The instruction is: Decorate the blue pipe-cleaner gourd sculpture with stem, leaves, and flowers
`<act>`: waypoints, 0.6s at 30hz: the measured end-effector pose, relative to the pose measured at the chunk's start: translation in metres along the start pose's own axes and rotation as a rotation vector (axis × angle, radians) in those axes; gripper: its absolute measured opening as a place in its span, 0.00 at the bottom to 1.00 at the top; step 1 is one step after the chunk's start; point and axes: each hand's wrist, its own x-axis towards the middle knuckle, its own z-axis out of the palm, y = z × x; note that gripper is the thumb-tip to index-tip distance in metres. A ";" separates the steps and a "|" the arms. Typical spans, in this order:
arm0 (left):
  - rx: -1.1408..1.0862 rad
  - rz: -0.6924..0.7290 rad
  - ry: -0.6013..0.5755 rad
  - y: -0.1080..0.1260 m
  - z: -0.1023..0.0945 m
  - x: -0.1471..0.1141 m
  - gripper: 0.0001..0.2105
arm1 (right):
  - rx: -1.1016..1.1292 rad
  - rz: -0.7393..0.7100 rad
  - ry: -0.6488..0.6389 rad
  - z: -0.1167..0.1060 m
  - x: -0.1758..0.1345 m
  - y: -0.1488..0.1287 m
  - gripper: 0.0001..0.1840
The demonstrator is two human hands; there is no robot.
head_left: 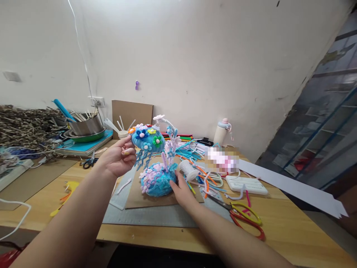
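Note:
A blue pipe-cleaner jellyfish point(147, 141) with colourful flowers on its dome hangs from a curved stem point(170, 126). Curly blue tentacles dangle below it. My left hand point(122, 156) pinches the dome's left edge, its other fingers curled. Below stands a rounded fuzzy base point(158, 180) in blue, covered with pink and lilac flowers, from which the stem rises. My right hand point(181, 188) holds the base's right side, thumb at the front; its other fingers are mostly hidden behind. The base sits on a brown cardboard sheet point(136, 203).
Under the cardboard lies a grey cutting mat point(150, 219). At right are open scissors point(242, 216), a white spool point(189, 170), a white box point(247, 185) and scattered pipe cleaners point(186, 150). A yellow tool point(67, 197) and black-handled scissors point(90, 162) lie left; a bottle point(221, 133) stands behind.

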 end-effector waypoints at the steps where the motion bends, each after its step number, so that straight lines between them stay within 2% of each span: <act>1: -0.002 -0.001 -0.008 0.000 -0.002 0.000 0.16 | 0.004 -0.002 0.001 0.000 0.000 0.001 0.35; 13: -0.061 -0.080 -0.016 -0.020 -0.016 0.003 0.14 | 0.076 0.003 0.019 0.000 0.000 0.001 0.35; 18: -0.093 -0.086 0.021 -0.024 -0.019 0.000 0.14 | 0.169 0.003 0.057 0.002 0.000 0.004 0.33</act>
